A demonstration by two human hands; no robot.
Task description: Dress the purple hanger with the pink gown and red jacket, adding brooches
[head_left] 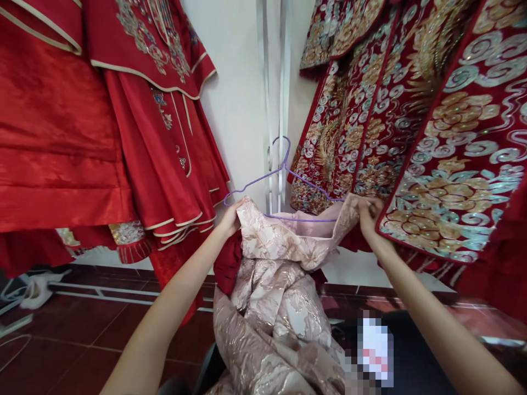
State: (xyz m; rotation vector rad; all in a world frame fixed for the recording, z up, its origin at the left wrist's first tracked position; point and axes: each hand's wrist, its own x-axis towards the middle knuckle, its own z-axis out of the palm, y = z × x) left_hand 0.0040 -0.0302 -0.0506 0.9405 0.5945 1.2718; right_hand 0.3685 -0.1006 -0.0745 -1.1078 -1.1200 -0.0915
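Note:
A pale pink brocade dress (288, 296) with a shiny floral pattern hangs down in front of me, its skirt bunched toward my lap. My left hand (233, 216) is closed on the dress's left shoulder edge, beside the end of a purple hanger (263, 178). At the other shoulder edge, my right hand (368, 211) grips the fabric; its fingers are partly hidden behind the cloth. The hanger's right arm and bottom bar reach into the neckline, while its left end shows outside the fabric. Its hook lies in front of the white poles.
Red embroidered garments (156, 142) hang on the left, and heavily embroidered dark red garments (411, 126) hang close by on the right. White upright poles (274, 82) stand at the wall corner. A white shoe (37, 291) sits low at the left near a rack bar (102, 293).

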